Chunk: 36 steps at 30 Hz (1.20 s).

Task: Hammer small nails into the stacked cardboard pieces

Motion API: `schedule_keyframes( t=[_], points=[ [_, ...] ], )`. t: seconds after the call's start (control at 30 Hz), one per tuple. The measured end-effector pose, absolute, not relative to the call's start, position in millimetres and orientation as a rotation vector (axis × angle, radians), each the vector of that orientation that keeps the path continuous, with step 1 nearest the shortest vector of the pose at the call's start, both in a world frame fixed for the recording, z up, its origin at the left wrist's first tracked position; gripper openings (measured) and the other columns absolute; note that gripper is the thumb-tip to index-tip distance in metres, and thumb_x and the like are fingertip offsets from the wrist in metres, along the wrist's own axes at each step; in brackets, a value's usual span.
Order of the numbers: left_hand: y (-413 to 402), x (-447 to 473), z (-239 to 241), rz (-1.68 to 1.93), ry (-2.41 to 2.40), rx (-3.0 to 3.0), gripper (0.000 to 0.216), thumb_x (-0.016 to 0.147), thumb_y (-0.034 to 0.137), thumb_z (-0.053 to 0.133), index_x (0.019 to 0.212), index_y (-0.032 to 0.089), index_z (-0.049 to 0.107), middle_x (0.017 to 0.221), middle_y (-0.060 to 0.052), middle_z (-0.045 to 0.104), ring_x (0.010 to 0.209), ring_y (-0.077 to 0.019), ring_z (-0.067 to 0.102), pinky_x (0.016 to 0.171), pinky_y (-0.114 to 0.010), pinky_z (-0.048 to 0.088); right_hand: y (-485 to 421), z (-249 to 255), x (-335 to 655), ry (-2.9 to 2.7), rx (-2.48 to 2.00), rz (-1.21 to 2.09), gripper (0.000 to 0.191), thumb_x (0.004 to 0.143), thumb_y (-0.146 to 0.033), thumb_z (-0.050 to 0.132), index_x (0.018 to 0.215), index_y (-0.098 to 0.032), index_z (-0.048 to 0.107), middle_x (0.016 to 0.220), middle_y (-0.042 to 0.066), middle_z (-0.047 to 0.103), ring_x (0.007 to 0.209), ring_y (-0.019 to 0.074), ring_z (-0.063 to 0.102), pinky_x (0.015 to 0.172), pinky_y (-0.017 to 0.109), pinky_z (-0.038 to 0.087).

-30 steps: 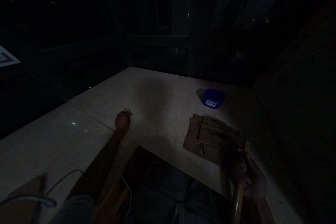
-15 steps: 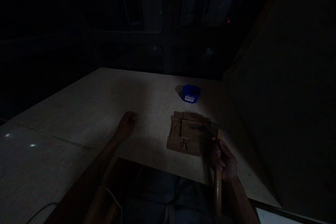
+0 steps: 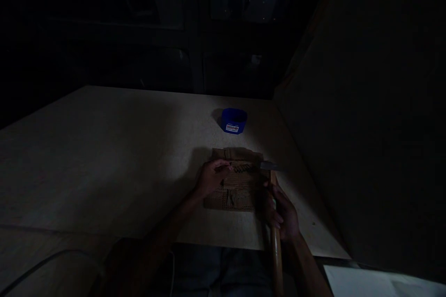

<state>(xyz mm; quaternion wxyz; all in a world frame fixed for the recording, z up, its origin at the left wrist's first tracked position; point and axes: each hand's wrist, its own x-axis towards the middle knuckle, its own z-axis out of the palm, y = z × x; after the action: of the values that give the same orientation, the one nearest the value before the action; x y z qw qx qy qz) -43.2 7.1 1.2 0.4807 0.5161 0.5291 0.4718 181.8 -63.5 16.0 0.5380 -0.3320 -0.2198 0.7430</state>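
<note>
My right hand [image 3: 284, 213] is closed around the wooden handle of a hammer [image 3: 275, 241]. The hammer's metal head points up, over the right side of a layered piece of corrugated cardboard [image 3: 242, 181]. A row of small dark slanted pieces [image 3: 243, 167], too dim to name surely, lies on the cardboard's upper part. My left hand [image 3: 211, 177] is over the cardboard's left side, thumb and fingertips pinched together close to the row's left end. Whatever the pinch holds, if anything, is too small and dark to make out.
Beyond the cardboard stands a blue plastic tub [image 3: 234, 121] with a white label. The pale tabletop [image 3: 139, 139] meets a dark wall [image 3: 365, 125] on the right. A cable [image 3: 52, 256] runs at the lower left, and dark windows are behind the table.
My left hand has moved right, from the bare tabletop onto the cardboard's left side. My right hand still holds the hammer. The view has shifted somewhat to the right.
</note>
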Motion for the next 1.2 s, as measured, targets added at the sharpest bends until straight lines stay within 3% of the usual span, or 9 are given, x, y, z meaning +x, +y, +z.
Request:
schedule_keyframes(
  t=[0.2,0.37,0.43,0.6,0.7,0.9,1.2],
  points=[
    [6.8,-46.2,-12.8,1.080,1.315,1.374,0.027,0.076,0.042,0.073,0.087,0.017,0.076,0.081,-0.004,0.077,0.057,-0.0135,0.066,0.050,-0.022,0.051,-64.1,15.2,178.8,-0.531,-0.905,1.736,0.027,0.083,-0.040,0.072,0.100,-0.019,0.067,0.059,-0.006,0.057,0.029,-0.0001,0.021,0.025,0.010,0.024],
    [8.8,-46.1,-12.8,1.103,1.263,1.521,0.016,0.078,0.034,0.073,0.084,0.021,0.079,0.091,-0.004,0.079,0.083,-0.0192,0.074,0.076,-0.029,0.060,-61.5,14.6,178.0,-0.472,-0.888,1.773,0.025,0.083,-0.036,0.073,0.099,-0.018,0.067,0.063,-0.005,0.061,0.029,-0.0008,0.021,0.026,0.010,0.025],
    [10.3,-46.0,-14.1,1.104,1.278,1.532,0.016,0.079,0.033,0.073,0.085,0.020,0.079,0.092,-0.004,0.080,0.085,-0.0198,0.074,0.079,-0.030,0.060,-59.9,13.4,179.3,-0.452,-0.871,1.788,0.024,0.085,-0.036,0.072,0.100,-0.017,0.067,0.063,-0.005,0.061,0.029,-0.0005,0.022,0.025,0.010,0.025],
    [11.0,-47.3,-16.7,1.036,1.264,1.538,0.023,0.084,0.037,0.069,0.095,0.019,0.079,0.097,-0.005,0.079,0.073,-0.0168,0.073,0.055,-0.023,0.058,-57.8,8.2,183.4,-0.414,-0.775,1.847,0.021,0.087,-0.031,0.070,0.102,-0.016,0.068,0.064,-0.005,0.062,0.030,-0.0003,0.022,0.025,0.009,0.029],
    [10.2,-48.5,-16.0,1.014,1.248,1.559,0.023,0.086,0.036,0.067,0.097,0.020,0.079,0.096,-0.004,0.079,0.063,-0.0139,0.070,0.051,-0.023,0.057,-57.5,6.9,183.6,-0.407,-0.735,1.860,0.020,0.089,-0.030,0.068,0.102,-0.016,0.068,0.064,-0.005,0.061,0.031,0.0000,0.019,0.024,0.009,0.030],
    [10.3,-50.9,-18.5,0.999,1.221,1.665,0.023,0.091,0.034,0.062,0.103,0.022,0.078,0.102,-0.004,0.078,0.075,-0.0162,0.073,0.058,-0.024,0.060,-57.1,8.5,183.2,-0.471,-0.736,1.832,0.017,0.090,-0.030,0.066,0.102,-0.019,0.067,0.063,-0.006,0.060,0.030,0.0008,0.021,0.024,0.010,0.030],
    [13.0,-51.8,-20.9,0.993,1.227,1.809,0.022,0.093,0.032,0.060,0.104,0.021,0.077,0.100,-0.004,0.079,0.087,-0.0184,0.074,0.084,-0.031,0.059,-57.0,13.0,182.4,-0.513,-0.792,1.792,0.019,0.086,-0.032,0.070,0.099,-0.018,0.067,0.061,-0.006,0.059,0.030,0.0008,0.022,0.024,0.010,0.030]
  ],
)
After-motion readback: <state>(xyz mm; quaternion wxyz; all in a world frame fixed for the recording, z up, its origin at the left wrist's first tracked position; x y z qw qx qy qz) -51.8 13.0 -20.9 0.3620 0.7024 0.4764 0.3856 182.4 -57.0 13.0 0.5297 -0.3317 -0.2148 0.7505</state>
